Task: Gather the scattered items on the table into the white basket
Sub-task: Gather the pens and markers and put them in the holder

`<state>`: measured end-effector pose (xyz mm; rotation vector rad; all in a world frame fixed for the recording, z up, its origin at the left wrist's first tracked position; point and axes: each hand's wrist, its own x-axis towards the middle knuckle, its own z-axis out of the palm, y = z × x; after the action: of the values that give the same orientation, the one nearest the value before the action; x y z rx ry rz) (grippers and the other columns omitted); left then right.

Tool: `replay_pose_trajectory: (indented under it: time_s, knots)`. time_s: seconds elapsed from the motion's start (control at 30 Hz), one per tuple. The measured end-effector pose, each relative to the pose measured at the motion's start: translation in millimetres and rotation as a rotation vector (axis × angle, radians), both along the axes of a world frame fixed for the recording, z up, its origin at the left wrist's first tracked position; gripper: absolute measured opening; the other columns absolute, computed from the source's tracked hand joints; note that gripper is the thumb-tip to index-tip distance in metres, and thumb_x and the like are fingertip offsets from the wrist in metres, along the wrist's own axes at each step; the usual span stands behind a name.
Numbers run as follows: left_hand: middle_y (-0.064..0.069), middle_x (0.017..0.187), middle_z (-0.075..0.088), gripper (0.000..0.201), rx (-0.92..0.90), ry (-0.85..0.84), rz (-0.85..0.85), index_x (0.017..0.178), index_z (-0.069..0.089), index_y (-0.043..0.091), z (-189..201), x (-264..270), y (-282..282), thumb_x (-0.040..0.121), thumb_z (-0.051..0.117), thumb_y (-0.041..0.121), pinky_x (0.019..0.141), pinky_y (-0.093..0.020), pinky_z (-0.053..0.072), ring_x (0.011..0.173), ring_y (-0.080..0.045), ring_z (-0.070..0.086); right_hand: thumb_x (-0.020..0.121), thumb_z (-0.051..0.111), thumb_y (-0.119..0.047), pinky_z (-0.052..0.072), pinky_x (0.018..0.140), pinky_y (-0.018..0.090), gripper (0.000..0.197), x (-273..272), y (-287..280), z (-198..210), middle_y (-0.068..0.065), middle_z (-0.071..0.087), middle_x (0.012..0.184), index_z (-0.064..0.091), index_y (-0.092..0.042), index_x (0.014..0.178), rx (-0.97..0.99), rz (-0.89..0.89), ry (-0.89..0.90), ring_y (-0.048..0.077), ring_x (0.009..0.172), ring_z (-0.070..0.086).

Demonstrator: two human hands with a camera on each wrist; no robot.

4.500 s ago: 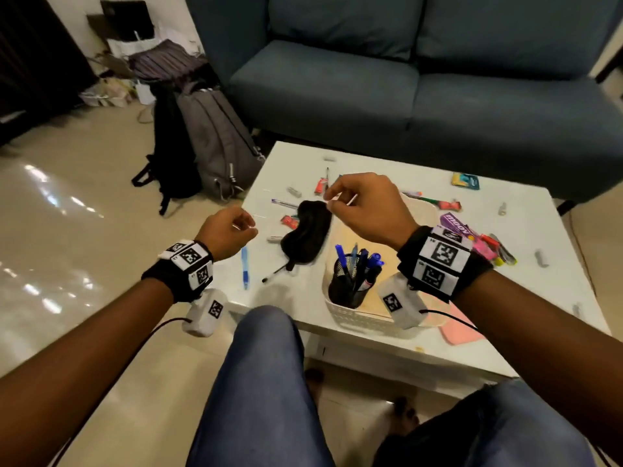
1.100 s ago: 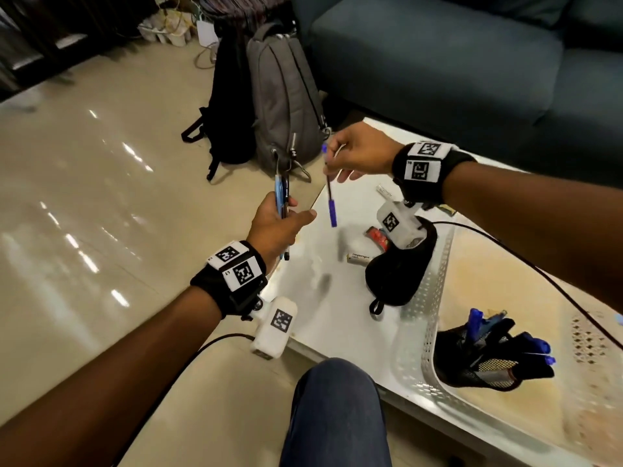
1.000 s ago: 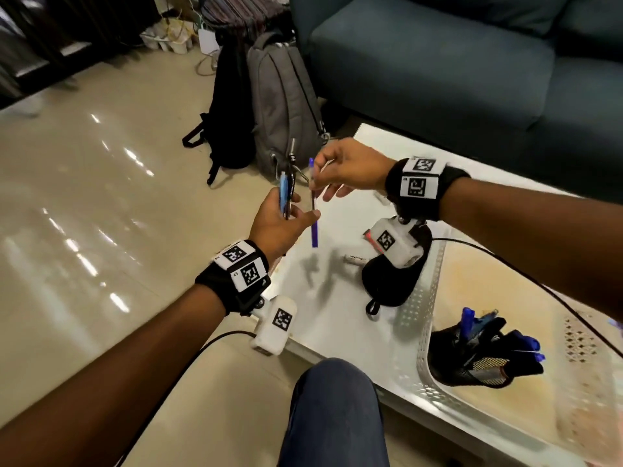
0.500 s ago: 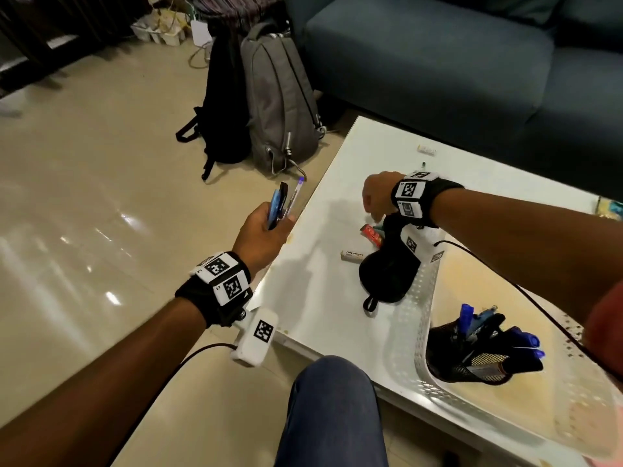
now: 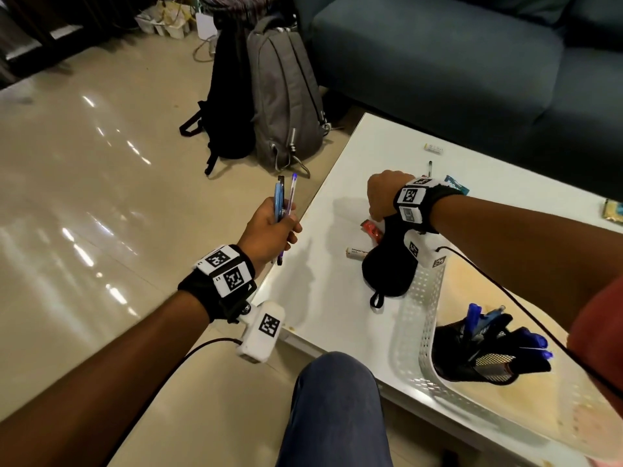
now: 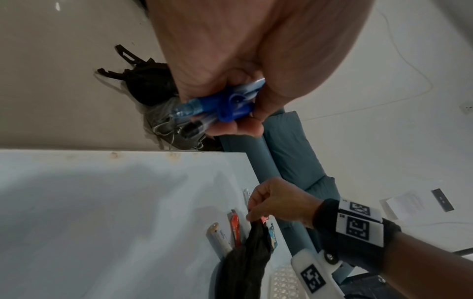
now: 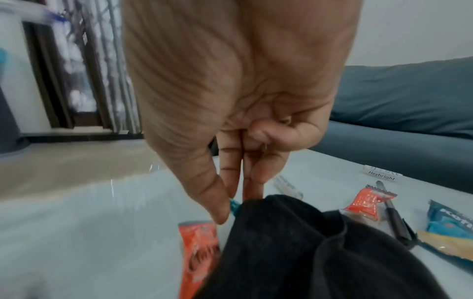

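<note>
- Since half a second ago, we see the right hand point(image 5: 382, 197) stay low at the far end of the black pouch point(image 5: 387, 267); the left hand point(image 5: 269, 230) still holds the pens point(image 5: 283, 200) upright off the table point(image 5: 323, 298) edge.
- Head view: white basket point(image 5: 421, 318) at near right, a black mesh pen cup point(image 5: 485, 358) inside it. A battery point(image 5: 359, 252) and a red wrapper point(image 5: 371, 229) lie just beside the pouch.
- Left wrist view: fingers point(image 6: 230, 129) and thumb curl round the blue pens point(image 6: 217, 109).
- Right wrist view: thumb and straight fingers point(image 7: 230, 172) come together at the pouch point(image 7: 307, 242) edge, near a teal bit point(image 7: 234, 205); we cannot tell what they pinch. A second red wrapper point(image 7: 366, 202) and a black pen point(image 7: 394, 218) lie beyond.
</note>
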<state>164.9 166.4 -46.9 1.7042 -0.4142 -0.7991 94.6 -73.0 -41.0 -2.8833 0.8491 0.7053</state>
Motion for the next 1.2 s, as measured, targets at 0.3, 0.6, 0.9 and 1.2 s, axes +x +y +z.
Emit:
replay_pose_trajectory:
  time_s: [0.3, 0.6, 0.9, 1.2]
  knots:
    - [-0.008, 0.074, 0.054, 0.013, -0.075, 0.120, 0.060, 0.096, 0.045, 0.013, 44, -23, 4, 0.092, 0.043, 0.001, 0.053, -0.028, 0.043, 0.055, -0.018, 0.047, 0.076, 0.068, -0.019, 0.053, 0.070, 0.030, 0.011, -24, 6, 95, -0.001, 0.071, 0.082, 0.075, -0.014, 0.083, 0.067, -0.034, -0.422, 0.019, 0.079, 0.064]
    - [-0.005, 0.064, 0.047, 0.009, -0.165, 0.237, 0.109, 0.090, 0.046, 0.011, 78, -69, -3, 0.088, 0.043, 0.003, 0.046, -0.024, 0.036, 0.046, -0.012, 0.038, 0.080, 0.072, -0.014, 0.061, 0.069, 0.031, 0.005, -98, 61, 140, 0.000, 0.074, 0.077, 0.076, -0.012, 0.081, 0.198, -0.153, -0.888, 0.010, 0.067, 0.069]
    - [-0.006, 0.071, 0.050, 0.013, -0.237, 0.245, 0.045, 0.086, 0.049, 0.014, 97, -125, -30, 0.092, 0.060, 0.020, 0.042, -0.021, 0.037, 0.046, -0.009, 0.039, 0.075, 0.074, -0.015, 0.060, 0.066, 0.032, 0.005, -191, 141, 123, 0.000, 0.073, 0.071, 0.077, -0.011, 0.075, 0.356, -0.162, -1.108, 0.010, 0.065, 0.067]
    - [-0.008, 0.069, 0.053, 0.015, -0.162, 0.141, -0.042, 0.078, 0.057, 0.009, 102, -159, -63, 0.089, 0.050, 0.001, 0.045, -0.020, 0.041, 0.053, -0.012, 0.043, 0.081, 0.075, -0.029, 0.056, 0.068, 0.024, 0.011, -244, 113, 127, -0.006, 0.075, 0.079, 0.078, -0.018, 0.083, 0.384, -0.133, -0.972, 0.003, 0.065, 0.065]
